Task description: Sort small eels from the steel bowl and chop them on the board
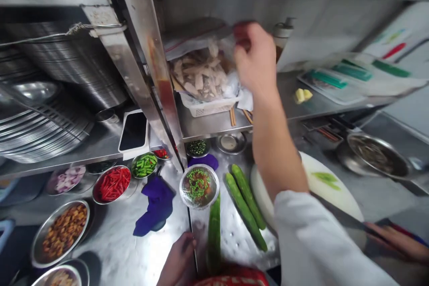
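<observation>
My right hand (254,60) is raised to the middle steel shelf, its fingers curled on the top edge of a clear plastic bag (201,73) of pale cut pieces. The bag sits in a white basket (208,107). My white sleeve (318,241) crosses the lower right. My left hand (179,259) rests flat on the steel counter at the bottom edge, touching nothing else, just left of a cucumber (214,232). Two more cucumbers (246,208) lie beside a white cutting board (335,192). A small steel bowl of peas (199,185) stands above the left hand.
Steel bowls of red chillies (113,183), green pieces (144,165), onion (67,178) and brown pieces (62,230) line the left counter by a purple cloth (156,205). A phone (134,130) and stacked plates (33,134) sit on the left shelf. A knife (338,216) and a pan (378,154) are on the right.
</observation>
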Motion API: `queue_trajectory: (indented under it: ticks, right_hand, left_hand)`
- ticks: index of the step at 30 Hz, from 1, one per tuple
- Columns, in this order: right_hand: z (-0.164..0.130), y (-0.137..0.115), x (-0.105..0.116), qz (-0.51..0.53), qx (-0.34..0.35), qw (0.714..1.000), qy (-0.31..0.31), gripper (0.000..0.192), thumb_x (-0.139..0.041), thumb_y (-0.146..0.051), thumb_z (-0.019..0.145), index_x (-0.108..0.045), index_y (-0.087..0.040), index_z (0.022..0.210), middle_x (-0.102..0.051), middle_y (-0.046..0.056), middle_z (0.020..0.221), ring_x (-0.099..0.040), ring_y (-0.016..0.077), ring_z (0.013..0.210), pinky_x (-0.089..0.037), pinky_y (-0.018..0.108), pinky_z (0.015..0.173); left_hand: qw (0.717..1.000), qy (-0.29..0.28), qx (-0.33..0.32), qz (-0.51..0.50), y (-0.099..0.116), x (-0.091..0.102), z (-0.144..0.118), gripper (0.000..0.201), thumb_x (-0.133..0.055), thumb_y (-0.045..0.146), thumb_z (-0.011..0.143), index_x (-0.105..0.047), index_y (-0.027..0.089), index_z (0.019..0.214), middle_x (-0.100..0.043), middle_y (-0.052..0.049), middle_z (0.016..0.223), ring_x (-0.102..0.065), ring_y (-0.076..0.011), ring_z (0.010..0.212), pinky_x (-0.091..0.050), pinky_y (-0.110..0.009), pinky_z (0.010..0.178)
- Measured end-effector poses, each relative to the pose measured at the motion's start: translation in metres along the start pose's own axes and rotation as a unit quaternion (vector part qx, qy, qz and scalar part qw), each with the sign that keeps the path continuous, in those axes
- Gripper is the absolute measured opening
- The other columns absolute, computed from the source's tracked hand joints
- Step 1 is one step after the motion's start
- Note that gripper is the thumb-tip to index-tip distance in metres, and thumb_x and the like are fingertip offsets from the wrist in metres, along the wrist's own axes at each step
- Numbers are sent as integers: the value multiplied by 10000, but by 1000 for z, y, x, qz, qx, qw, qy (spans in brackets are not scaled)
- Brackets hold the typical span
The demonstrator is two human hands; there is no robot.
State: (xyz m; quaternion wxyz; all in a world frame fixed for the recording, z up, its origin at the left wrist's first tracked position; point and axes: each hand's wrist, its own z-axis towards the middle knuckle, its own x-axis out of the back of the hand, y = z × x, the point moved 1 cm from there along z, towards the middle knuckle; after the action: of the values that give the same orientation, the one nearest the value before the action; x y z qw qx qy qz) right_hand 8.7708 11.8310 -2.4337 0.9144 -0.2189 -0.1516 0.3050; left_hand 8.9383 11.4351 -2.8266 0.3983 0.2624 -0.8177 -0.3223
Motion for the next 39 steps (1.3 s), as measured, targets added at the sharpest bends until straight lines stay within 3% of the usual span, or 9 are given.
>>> queue_trajectory:
  ticks: [3, 7, 10, 14, 17, 21, 28, 33, 39]
  right_hand:
    - [-133, -13, 11, 107, -114, 985, 76, 151, -549, -84, 892, -679, -113, 964, -721, 4, 917, -615, 41, 825, -477, 171, 817]
    - [-354, -35, 22, 163, -339, 926, -32, 153, -592, -279, 903, -671, -164, 841, -686, -1, 741, -605, 123, 671, -492, 256, 677]
    - [-507, -79, 49, 126, -459, 860, -186, 203, -577, -319, 886, -694, -158, 847, -692, 27, 746, -607, 154, 684, -463, 268, 654]
    - [-636, -165, 83, 80, -548, 776, -302, 188, -538, -235, 848, -707, -162, 809, -715, 47, 791, -605, 167, 730, -448, 276, 708]
    - [-673, -209, 90, 40, -598, 744, -295, 208, -522, -218, 840, -722, -164, 824, -723, 54, 814, -596, 165, 723, -425, 266, 690]
    - [-688, -229, 98, -9, -649, 736, -195, 251, -502, -208, 838, -736, -154, 910, -741, 76, 924, -631, 178, 811, -431, 258, 737]
    - [-746, -248, 163, -66, -700, 691, -168, 256, -504, -211, 806, -747, -146, 857, -749, 89, 869, -641, 196, 791, -396, 266, 687]
    - [-802, -265, 227, -48, -704, 702, -98, 294, -475, -240, 801, -746, -146, 864, -757, 92, 882, -657, 199, 825, -416, 268, 724]
    - [-898, -310, 345, -47, -744, 662, -76, 377, -442, -408, 789, -722, -155, 793, -752, 112, 870, -672, 253, 849, -447, 313, 726]
  left_hand:
    - [998, -44, -52, 3, -1, 3, -16, 454, -518, 626, 838, -659, 215, 970, -716, -96, 1009, -643, -290, 1005, -480, -365, 948]
    - [991, -95, -79, 47, -13, 15, -34, 410, -509, 569, 872, -656, 194, 948, -694, -72, 914, -625, -245, 893, -473, -344, 861]
    - [980, -150, -96, 90, -25, 22, -42, 406, -505, 569, 866, -632, 184, 829, -650, -51, 796, -584, -217, 800, -448, -323, 785]
    - [952, -260, -79, 139, -38, 23, -44, 434, -498, 605, 836, -543, 193, 710, -504, 9, 618, -473, -168, 634, -379, -294, 651]
    - [920, -334, -81, 189, -41, 16, -46, 448, -504, 633, 813, -515, 198, 705, -410, 40, 588, -389, -146, 597, -322, -282, 607]
    - [878, -402, -112, 234, -32, -9, -56, 500, -491, 685, 795, -501, 195, 691, -400, 36, 621, -380, -145, 634, -305, -279, 624]
    - [840, -434, -158, 284, -13, -88, -97, 573, -473, 757, 788, -474, 195, 680, -391, 33, 635, -370, -143, 650, -290, -279, 628]
    - [806, -448, -182, 343, -18, -171, -137, 611, -453, 790, 778, -479, 191, 664, -409, 31, 629, -375, -136, 642, -277, -276, 621]
    - [757, -453, -217, 418, -21, -316, -234, 417, -503, 545, 845, -595, 166, 698, -573, -8, 685, -473, -148, 678, -303, -273, 633]
